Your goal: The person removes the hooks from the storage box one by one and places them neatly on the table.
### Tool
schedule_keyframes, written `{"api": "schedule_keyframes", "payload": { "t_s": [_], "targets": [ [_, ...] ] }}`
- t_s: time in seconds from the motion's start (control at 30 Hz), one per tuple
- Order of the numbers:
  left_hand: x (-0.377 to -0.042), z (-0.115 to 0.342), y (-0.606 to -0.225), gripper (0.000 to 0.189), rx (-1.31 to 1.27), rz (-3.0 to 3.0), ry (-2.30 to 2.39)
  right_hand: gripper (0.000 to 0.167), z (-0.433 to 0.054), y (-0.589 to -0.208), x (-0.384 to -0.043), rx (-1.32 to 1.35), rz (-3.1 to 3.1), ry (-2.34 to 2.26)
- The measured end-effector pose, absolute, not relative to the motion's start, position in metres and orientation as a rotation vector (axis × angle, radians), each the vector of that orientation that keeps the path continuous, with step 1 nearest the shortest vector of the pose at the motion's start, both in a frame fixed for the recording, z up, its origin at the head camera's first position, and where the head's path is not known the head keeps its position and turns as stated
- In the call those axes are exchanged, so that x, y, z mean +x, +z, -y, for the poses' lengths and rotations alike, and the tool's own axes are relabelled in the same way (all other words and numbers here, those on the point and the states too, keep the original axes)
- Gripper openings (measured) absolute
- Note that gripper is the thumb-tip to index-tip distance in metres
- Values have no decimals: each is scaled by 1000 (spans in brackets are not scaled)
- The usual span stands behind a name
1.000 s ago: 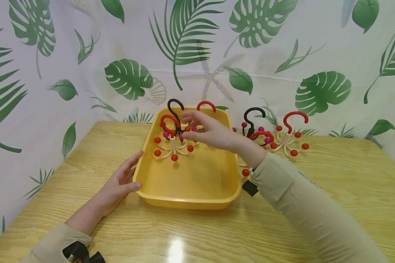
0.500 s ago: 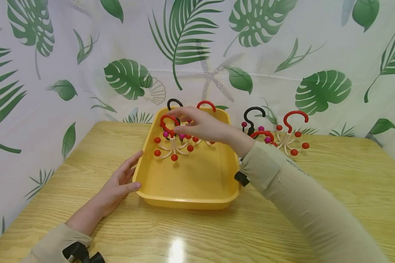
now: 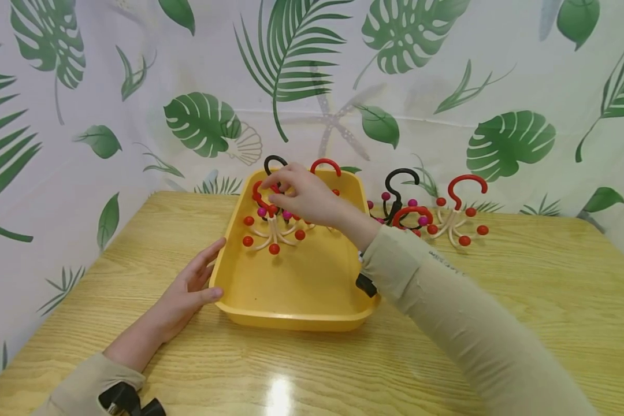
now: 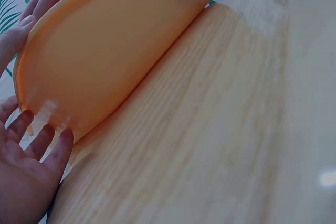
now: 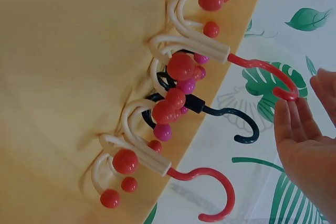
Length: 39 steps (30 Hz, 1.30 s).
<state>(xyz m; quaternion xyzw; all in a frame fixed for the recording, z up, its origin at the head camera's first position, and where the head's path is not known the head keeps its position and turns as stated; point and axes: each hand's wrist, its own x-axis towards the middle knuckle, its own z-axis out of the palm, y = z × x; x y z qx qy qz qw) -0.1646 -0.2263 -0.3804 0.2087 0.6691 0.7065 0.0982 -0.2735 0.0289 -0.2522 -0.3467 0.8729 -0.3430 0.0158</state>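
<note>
My left hand point(image 3: 182, 300) rests on the left side of a yellow plastic tray point(image 3: 291, 289); in the left wrist view its spread fingers point(image 4: 39, 148) touch the tray's outer wall. Over the tray's back left, my right hand point(image 3: 309, 199) is at the red hook of a hanger point(image 3: 273, 231) with cream curved arms tipped by red balls. In the right wrist view the fingertips meet the hook's end, with the thumb side apart. Behind that hanger stand a black hanger point(image 5: 195, 103) with magenta balls and another red-hooked one point(image 5: 157, 163), both in the tray.
Right of the tray, on the wooden table point(image 3: 525, 277), are a black hanger point(image 3: 397, 202), a red-hooked hanger point(image 3: 467, 180) and a second red hook point(image 3: 413, 211) close by. A leaf-printed cloth point(image 3: 431, 58) hangs right behind the table.
My right hand has moved left over the tray to the front hanger's red hook, which has turned slightly. The left hand stays in place at the tray.
</note>
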Motion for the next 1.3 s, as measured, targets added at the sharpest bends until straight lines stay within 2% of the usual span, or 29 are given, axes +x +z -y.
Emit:
{"api": "schedule_keyframes", "payload": {
  "t_s": [0.5, 0.9, 1.1, 1.3],
  "targets": [
    [-165, 226, -379, 77, 610, -1983, 2084, 22, -20, -278, -281, -1037, -2783, -1046],
    [-164, 226, -379, 78, 601, -1962, 2091, 21, -17, -279, -275, -1059, -2755, -1185],
    [-165, 226, -380, 77, 604, -1970, 2088, 18, -17, -271, -269, -1111, -2688, -1346],
    [-165, 227, -380, 77, 599, -1981, 2083, 21, -24, -243, -258, -1113, -2582, -1484]
  ]
}}
